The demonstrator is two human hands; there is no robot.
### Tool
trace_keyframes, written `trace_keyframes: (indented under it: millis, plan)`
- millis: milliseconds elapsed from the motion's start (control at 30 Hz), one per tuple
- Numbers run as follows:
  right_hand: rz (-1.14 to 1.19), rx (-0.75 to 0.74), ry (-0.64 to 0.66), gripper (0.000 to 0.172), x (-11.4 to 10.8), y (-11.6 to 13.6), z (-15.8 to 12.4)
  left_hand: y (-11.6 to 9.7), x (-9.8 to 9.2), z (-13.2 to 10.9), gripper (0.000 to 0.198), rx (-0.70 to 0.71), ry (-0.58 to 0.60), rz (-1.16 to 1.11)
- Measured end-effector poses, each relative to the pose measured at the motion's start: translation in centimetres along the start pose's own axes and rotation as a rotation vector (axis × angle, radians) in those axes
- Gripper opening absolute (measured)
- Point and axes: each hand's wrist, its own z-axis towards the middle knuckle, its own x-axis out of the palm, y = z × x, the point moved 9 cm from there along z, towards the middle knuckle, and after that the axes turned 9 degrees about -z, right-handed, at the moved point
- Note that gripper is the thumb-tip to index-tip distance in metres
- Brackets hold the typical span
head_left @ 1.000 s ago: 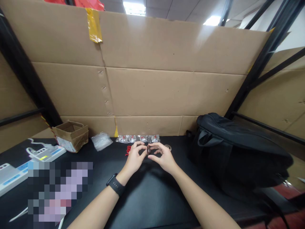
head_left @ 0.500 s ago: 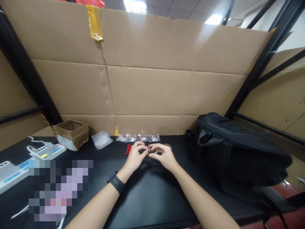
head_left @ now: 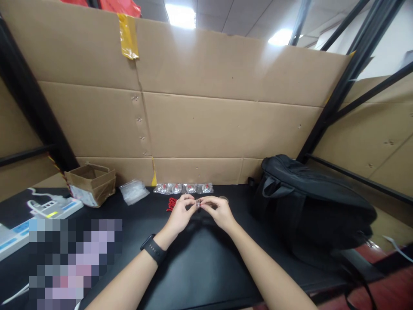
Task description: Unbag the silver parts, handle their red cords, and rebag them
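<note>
My left hand (head_left: 179,213) and my right hand (head_left: 218,211) meet above the black table (head_left: 200,267), fingertips pinched together on a small dark round part (head_left: 198,203) held between them. A black watch sits on my left wrist. Just behind the hands lies a small heap of red pieces (head_left: 171,203). Further back, a row of clear packets with red parts (head_left: 183,188) lies along the cardboard wall. A small round clear piece (head_left: 223,199) rests on the table right of my right hand.
A black bag (head_left: 309,206) fills the table's right side. An open cardboard box (head_left: 90,184) and a clear plastic bag (head_left: 133,190) sit at the back left, with white power strips (head_left: 19,219) further left. Cardboard walls (head_left: 200,112) close the back.
The fingers of both hands have closed tighter around the small part, which is now mostly hidden. The view has shifted slightly left and down.
</note>
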Motion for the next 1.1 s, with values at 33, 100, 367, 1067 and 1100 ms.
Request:
trace_keyframes:
  millis: [33, 100, 367, 1067, 1100]
  plan:
    - [-0.061, -0.036, 0.0, 0.014, -0.1, 0.5, 0.0, -0.1, 0.1, 0.0, 0.022, 0.004, 0.011, 0.0]
    - [-0.188, -0.109, 0.007, 0.01, -0.2, 1.4, -0.1, -0.2, 0.2, 0.2, 0.024, 0.014, 0.033, 0.005]
    - [-0.522, -0.222, 0.125, 0.01, 0.9, 2.1, -0.7, -2.3, -1.9, 0.4, 0.021, 0.118, -0.06, 0.156]
    - [-0.63, -0.16, 0.14, 0.007, 0.8, 1.2, -0.7, -2.2, 1.2, -0.8, 0.02, 0.089, 0.124, 0.474]
    - [-0.667, -0.137, 0.133, 0.006, 0.7, 0.8, -0.7, -2.2, 1.2, -0.8, 0.022, 0.094, 0.127, 0.488]
